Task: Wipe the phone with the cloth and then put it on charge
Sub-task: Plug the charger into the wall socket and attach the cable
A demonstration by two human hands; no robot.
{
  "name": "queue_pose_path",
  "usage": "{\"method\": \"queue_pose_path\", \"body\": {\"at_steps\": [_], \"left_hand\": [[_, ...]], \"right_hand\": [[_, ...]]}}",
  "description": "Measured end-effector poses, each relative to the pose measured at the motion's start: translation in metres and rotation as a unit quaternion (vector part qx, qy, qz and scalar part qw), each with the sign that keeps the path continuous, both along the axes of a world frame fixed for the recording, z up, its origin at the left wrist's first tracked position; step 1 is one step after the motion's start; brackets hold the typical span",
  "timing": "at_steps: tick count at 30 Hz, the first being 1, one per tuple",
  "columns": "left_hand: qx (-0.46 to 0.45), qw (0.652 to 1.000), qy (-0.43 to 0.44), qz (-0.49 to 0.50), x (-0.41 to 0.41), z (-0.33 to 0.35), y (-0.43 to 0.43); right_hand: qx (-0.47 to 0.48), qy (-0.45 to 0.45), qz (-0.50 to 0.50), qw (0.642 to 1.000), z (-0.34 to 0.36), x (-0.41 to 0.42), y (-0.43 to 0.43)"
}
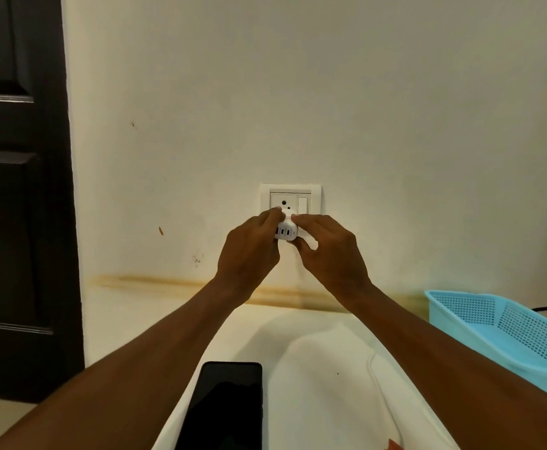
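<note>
While both hands work at the wall socket (290, 198) in the middle of the frame, the phone (229, 407) lies flat and dark-screened on the white surface (324, 352) at the bottom centre, between the forearms and touched by neither. The left hand (249, 251) and right hand (330, 251) each pinch the small white charger (285, 233) between fingertips and thumb, one on either side, holding it against the socket plate. It looks like a light, rigid plastic block with smooth faces, so gripping its two flat sides, clear of the ports on the underside, seems the surest hold; whether its pins are fully home cannot be told. The phone is likely stiff, slick and breakable at the glass, best lifted by its long edges. A thin white cable (374, 368) trails over the surface at lower right, limp and easy to snag. No brand, label or writing can be read anywhere. A blue basket (506, 326) sits at right, a dark door (15, 190) at left.
</note>
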State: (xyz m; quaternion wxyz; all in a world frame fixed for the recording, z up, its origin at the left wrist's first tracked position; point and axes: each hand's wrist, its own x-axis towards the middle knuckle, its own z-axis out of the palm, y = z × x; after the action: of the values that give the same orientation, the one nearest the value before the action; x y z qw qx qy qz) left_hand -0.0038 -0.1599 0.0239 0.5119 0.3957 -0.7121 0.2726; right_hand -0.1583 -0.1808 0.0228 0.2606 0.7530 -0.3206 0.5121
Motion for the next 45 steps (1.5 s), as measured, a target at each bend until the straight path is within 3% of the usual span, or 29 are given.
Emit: {"method": "queue_pose_path", "body": {"at_steps": [16, 35, 40, 45], "left_hand": [[-0.006, 0.999, 0.027, -0.031, -0.005, -0.010, -0.023], [0.008, 1.000, 0.011, 0.007, -0.002, 0.011, -0.037], [0.019, 0.999, 0.013, 0.038, -0.001, 0.012, -0.034], [0.047, 0.996, 0.002, 0.072, -0.003, 0.013, -0.021]], "right_hand": [[-0.032, 0.013, 0.004, 0.999, -0.006, -0.006, -0.022], [0.023, -0.015, 0.041, 0.999, 0.013, -0.007, -0.030], [0.089, -0.035, 0.061, 0.994, 0.018, -0.008, -0.024], [0.170, 0.005, 0.034, 0.985, 0.021, -0.024, -0.012]]}}
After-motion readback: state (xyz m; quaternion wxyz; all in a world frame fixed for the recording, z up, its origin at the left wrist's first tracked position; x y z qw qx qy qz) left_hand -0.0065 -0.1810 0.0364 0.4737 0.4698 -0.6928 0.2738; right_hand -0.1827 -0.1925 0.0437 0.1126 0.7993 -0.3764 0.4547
